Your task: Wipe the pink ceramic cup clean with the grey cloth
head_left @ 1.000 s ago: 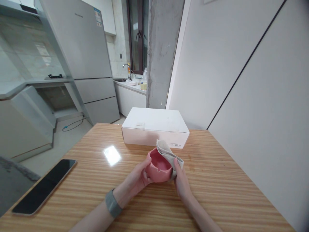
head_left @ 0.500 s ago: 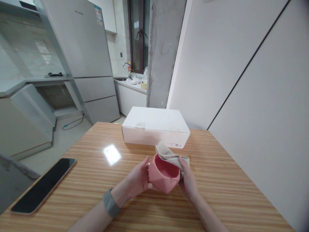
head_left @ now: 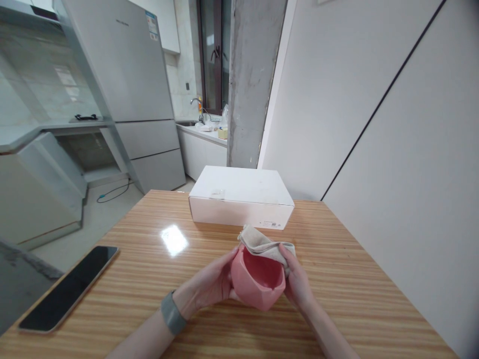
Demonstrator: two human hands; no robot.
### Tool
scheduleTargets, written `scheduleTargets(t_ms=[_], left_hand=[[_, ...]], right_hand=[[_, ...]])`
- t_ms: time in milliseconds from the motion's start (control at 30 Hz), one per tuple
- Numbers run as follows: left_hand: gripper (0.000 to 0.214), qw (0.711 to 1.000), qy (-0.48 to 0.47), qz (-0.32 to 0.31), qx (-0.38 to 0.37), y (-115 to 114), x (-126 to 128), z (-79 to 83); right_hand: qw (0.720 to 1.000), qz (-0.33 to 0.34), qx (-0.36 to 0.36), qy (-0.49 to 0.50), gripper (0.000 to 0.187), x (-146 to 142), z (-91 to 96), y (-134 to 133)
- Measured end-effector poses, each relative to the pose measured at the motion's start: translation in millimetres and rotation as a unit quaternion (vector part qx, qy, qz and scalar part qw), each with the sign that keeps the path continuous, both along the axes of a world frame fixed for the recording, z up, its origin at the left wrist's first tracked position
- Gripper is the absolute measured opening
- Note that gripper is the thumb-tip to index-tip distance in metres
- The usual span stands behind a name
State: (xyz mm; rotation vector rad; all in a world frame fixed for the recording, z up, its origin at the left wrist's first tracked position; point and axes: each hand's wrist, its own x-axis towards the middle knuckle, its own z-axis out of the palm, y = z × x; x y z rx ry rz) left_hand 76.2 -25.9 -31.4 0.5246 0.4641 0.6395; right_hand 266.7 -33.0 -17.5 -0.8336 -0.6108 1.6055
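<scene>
A pink faceted bowl-like pot (head_left: pixel 254 289) is tilted with its opening toward me, above the table. My left hand (head_left: pixel 219 279) grips its left side, thumb up near the rim and fingers partly hidden behind and under it. A folded beige cloth (head_left: pixel 262 245) lies over the far rim and the right side. My right hand (head_left: pixel 297 279) is closed on the cloth at the right, thumb on top, pressing it to the pot; its other fingers are hidden behind. A grey band (head_left: pixel 172 313) circles my left wrist.
Beyond the hands, a white box (head_left: pixel 241 194) stands on the wooden table (head_left: pixel 359 299). A black-screened phone (head_left: pixel 69 289) lies at the left edge. A fridge (head_left: pixel 127 75), a sink counter and a concrete pillar (head_left: pixel 249 85) are farther back.
The pot has turned a little and shifted slightly right and toward me. My left thumb now sits closer to the rim. The cloth stays in my right hand.
</scene>
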Motion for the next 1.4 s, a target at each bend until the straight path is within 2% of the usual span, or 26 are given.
scheduleTargets(t_ms=[100,167,367,500,600,833,933,1133,1267,1400], left_hand=[[0.049,0.999,-0.016,-0.019,-0.020,-0.1,0.3,2.7],[0.047,0.999,-0.017,-0.008,-0.028,0.7,0.4,2.2],[0.041,0.997,0.008,0.072,-0.015,0.3,3.7,4.0],[0.038,0.989,-0.038,0.140,0.042,-3.6,7.8,12.0],[0.038,0.982,-0.056,0.172,0.053,-5.8,10.7,14.6],[0.045,0.991,-0.098,0.091,0.016,-4.6,13.9,11.9],[0.048,0.991,-0.096,0.093,-0.001,-3.4,13.5,11.7],[0.036,0.992,-0.075,0.099,0.009,-4.2,11.5,13.4],[0.041,0.996,-0.077,0.034,-0.001,-6.5,8.1,9.4],[0.044,0.999,-0.034,-0.006,0.027,-6.7,1.3,1.8]], right_hand=[[1.000,0.006,-0.005,-0.016,0.040,-0.6,0.9,0.1],[1.000,0.002,0.001,-0.026,0.041,-0.3,0.3,1.3],[0.996,-0.041,0.047,-0.058,0.042,-2.2,-11.3,7.8],[0.986,-0.090,0.092,-0.107,0.043,-8.5,-28.4,11.5],[0.980,-0.117,0.107,-0.122,0.045,-11.4,-35.6,13.3],[0.987,-0.094,0.071,-0.107,0.040,-5.8,-27.8,14.7],[0.989,-0.094,0.063,-0.093,0.040,-5.9,-23.3,12.8],[0.990,-0.088,0.095,-0.062,0.032,-5.6,-13.5,6.3],[0.992,-0.096,0.066,-0.047,0.034,-0.4,-8.9,5.2],[0.996,-0.080,0.031,-0.035,0.038,3.2,-0.9,4.0]])
